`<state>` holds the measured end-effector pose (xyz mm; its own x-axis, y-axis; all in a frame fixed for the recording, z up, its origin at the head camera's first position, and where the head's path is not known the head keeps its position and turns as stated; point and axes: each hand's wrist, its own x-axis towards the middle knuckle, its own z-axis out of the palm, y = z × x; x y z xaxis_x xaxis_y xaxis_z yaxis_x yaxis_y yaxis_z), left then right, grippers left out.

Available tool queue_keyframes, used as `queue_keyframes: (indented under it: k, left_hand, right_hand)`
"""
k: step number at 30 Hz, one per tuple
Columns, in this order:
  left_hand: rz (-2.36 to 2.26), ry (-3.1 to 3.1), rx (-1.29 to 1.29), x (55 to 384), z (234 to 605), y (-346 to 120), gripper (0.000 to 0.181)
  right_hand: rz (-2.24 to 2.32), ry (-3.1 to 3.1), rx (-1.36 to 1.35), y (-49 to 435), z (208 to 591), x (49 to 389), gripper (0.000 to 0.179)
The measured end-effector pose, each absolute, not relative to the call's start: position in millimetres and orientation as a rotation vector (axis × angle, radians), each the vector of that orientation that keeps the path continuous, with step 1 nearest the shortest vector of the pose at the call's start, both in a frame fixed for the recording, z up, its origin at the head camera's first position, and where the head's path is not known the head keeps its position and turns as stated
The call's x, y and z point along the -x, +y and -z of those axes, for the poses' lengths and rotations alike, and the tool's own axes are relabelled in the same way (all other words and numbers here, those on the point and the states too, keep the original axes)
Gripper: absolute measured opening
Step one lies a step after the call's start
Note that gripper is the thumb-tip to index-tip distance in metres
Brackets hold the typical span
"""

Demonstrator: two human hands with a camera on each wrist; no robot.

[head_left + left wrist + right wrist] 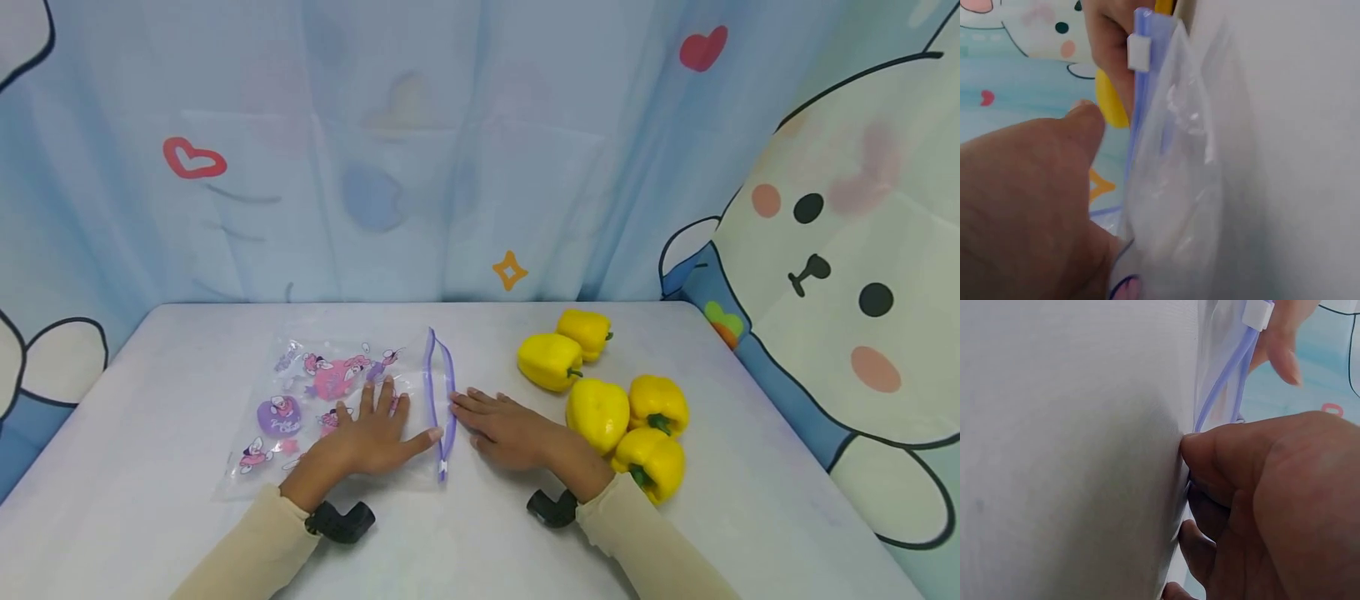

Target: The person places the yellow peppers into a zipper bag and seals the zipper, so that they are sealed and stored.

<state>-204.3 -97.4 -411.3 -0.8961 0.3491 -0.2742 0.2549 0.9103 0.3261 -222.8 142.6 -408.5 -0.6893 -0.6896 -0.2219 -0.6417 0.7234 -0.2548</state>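
A clear zip bag point(281, 375) with pink and purple cartoon prints lies flat on the table. Its purple zip strip point(451, 433) runs along the right side, with the mouth slightly parted and a white slider point(1139, 52) at the near end. My left hand point(375, 437) rests spread on the bag, thumb reaching over the strip. My right hand point(510, 429) lies palm down beside the mouth, its fingertips right at the strip. In the right wrist view, the right thumb point(1216, 450) and fingers touch the tabletop.
Several yellow bell peppers point(597, 415) are grouped right of the bag, the nearest ones close by my right forearm. The white table point(480, 550) ends at the back against a blue printed curtain point(450, 167). Black wrist mounts point(341, 522) sit on both wrists.
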Motion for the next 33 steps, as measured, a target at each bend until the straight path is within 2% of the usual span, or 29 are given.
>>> queue_keyframes:
  k: [7,15,26,33]
  left_hand:
    - [-0.465,2.878,-0.333,203.9,418.7,-85.0,0.108]
    - [-0.501,2.920,-0.233,201.9,421.2,-75.8,0.093]
    - [-0.459,2.969,-0.399,199.2,419.7,-76.0,0.077]
    - [-0.610,3.011,-0.577,198.0,422.4,-77.9,0.069]
  right_hand:
    - [0.257,2.624,1.050,143.4,409.4,223.1,0.057]
    - [0.270,2.630,1.008,141.9,411.4,222.2,0.057]
    - [0.269,2.636,1.004,142.3,409.9,220.7,0.058]
    - [0.276,2.630,1.028,143.2,410.0,221.9,0.058]
